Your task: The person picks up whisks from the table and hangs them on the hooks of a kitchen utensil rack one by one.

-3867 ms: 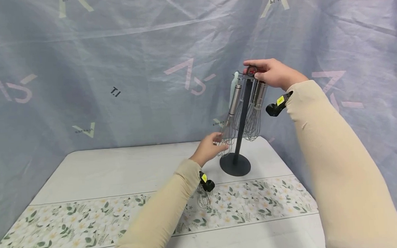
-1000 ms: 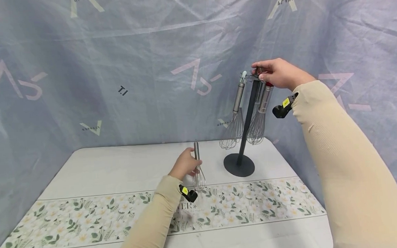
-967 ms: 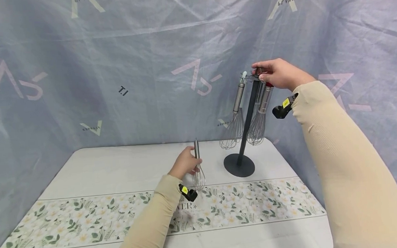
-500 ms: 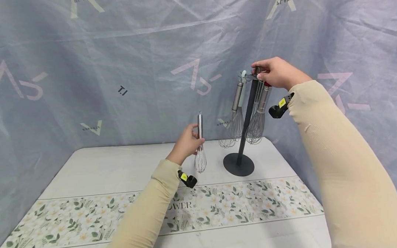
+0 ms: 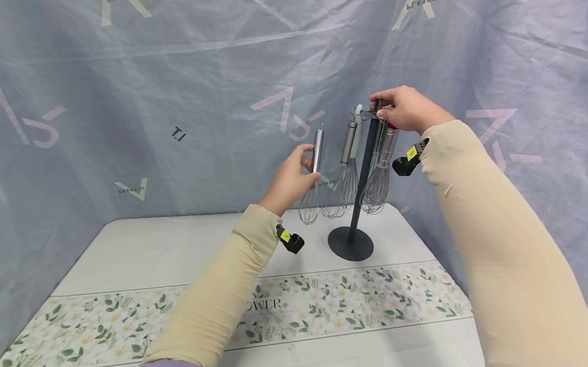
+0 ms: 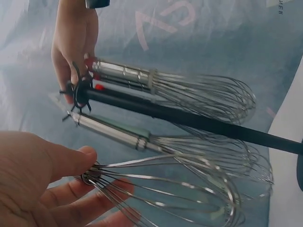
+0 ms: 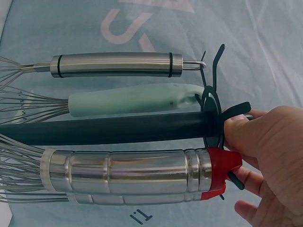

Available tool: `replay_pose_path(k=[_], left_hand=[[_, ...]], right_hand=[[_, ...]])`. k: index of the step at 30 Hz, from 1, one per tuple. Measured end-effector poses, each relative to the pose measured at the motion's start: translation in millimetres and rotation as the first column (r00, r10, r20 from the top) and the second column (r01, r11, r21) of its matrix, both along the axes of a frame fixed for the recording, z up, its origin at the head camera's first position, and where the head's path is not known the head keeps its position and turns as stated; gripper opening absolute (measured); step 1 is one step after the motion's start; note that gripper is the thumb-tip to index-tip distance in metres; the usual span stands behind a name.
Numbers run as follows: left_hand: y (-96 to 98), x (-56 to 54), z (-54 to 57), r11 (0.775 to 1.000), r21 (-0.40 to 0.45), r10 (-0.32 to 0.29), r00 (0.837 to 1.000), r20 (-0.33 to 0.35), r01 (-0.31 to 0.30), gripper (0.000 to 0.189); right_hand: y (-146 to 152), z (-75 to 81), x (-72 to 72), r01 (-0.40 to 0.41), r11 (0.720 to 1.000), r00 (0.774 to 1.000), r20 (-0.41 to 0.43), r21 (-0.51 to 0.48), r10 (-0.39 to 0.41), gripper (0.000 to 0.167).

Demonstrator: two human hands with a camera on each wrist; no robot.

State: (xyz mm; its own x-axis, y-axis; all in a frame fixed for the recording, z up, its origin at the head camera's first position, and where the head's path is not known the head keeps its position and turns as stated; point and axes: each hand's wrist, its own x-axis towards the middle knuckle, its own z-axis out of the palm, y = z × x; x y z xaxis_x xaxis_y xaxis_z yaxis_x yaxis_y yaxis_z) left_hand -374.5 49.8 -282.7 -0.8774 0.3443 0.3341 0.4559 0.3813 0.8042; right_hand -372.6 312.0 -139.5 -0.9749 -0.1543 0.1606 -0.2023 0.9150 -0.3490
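Note:
My left hand (image 5: 291,178) pinches a small whisk (image 5: 317,149) by its steel handle, wires down, in the air left of a dark whisk stand (image 5: 366,169). The left wrist view shows the thumb and fingers at the neck of this whisk (image 6: 175,182). My right hand (image 5: 406,110) grips the ring at the stand's top. Several whisks hang from its hooks. In the right wrist view they include a steel-handled whisk (image 7: 116,65), a mint-green-handled whisk (image 7: 128,99) and a red-capped steel whisk (image 7: 128,170); another red-capped handle is partly hidden behind that one.
The stand's round base (image 5: 351,244) rests on a white table (image 5: 153,239) near its right back edge. A floral band (image 5: 319,305) runs across the tabletop. A grey-blue cloth backdrop (image 5: 198,127) hangs behind and at both sides.
Earlier my left hand was beside a hanging whisk while a small whisk lay on the table. It has since picked that one up and carried it upward and right. My right hand stays on the stand.

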Motion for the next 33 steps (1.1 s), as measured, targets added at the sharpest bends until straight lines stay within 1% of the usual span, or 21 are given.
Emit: replay_pose_path(k=[4, 8, 11, 14, 19, 23, 28, 33], left_hand=[[8.8, 0.7, 12.7, 0.999, -0.047, 0.005, 0.998, -0.065, -0.008, 0.067], [17.7, 2.9, 22.8, 0.994, -0.102, 0.011, 0.991, -0.133, -0.024, 0.066], [23.4, 4.9, 27.8, 0.990, -0.137, 0.011, 0.982, -0.187, -0.037, 0.065], [28.3, 6.2, 29.9, 0.983, -0.177, 0.015, 0.976, -0.215, -0.054, 0.066], [34.7, 7.6, 29.0, 0.968, -0.239, 0.015, 0.974, -0.227, -0.071, 0.067], [39.6, 9.9, 26.3, 0.960, -0.272, -0.002, 0.974, -0.225, -0.061, 0.066], [44.1, 9.4, 19.7, 0.961, -0.267, 0.014, 0.974, -0.226, -0.076, 0.066], [49.0, 4.5, 9.4, 0.974, -0.216, 0.018, 0.968, -0.252, -0.075, 0.067]], right_hand=[[-1.1, -0.6, 0.2, -0.001, 1.000, 1.000, 0.004, -0.005, 0.001, 0.049], [-2.7, -1.2, 0.3, -0.010, 1.000, 1.000, -0.004, -0.002, 0.010, 0.048], [-4.0, -1.1, -0.3, -0.014, 1.000, 1.000, -0.018, 0.003, 0.014, 0.048], [-4.2, -1.0, -1.3, -0.017, 1.000, 0.999, -0.034, 0.005, 0.017, 0.047], [-5.3, -1.2, -3.4, -0.021, 1.000, 0.999, -0.047, -0.004, 0.020, 0.046], [-5.9, -2.2, -3.9, -0.020, 1.000, 0.999, -0.046, -0.014, 0.020, 0.046], [-7.9, -4.1, -4.4, -0.025, 0.999, 0.999, -0.031, -0.027, 0.024, 0.047], [-8.9, -3.7, -3.1, -0.026, 0.999, 0.999, -0.032, -0.030, 0.025, 0.048]])
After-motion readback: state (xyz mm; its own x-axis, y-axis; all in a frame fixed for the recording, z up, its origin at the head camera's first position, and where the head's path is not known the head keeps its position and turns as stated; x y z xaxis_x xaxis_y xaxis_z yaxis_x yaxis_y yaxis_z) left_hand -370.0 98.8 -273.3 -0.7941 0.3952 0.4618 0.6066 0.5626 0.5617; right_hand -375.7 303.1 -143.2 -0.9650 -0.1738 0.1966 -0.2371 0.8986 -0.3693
